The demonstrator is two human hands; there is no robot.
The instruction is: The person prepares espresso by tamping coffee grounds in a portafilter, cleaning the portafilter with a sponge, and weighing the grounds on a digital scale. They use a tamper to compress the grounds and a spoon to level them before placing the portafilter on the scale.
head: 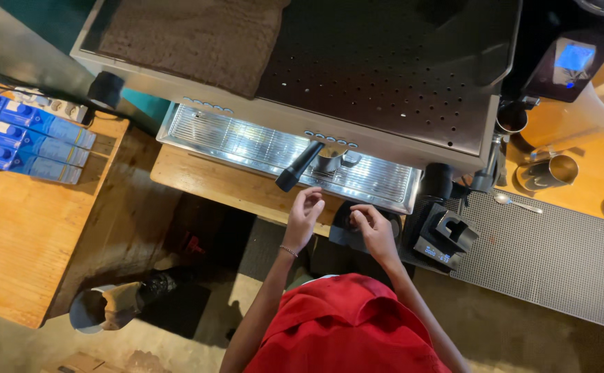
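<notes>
Right hand (374, 228) pinches a dark round puck (347, 220); left hand (303, 215) hangs loosely curled, holding nothing.

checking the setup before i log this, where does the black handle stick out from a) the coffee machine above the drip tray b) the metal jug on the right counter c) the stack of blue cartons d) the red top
a: the black handle juts out from the coffee machine over the drip tray, just above the left hand.
</notes>
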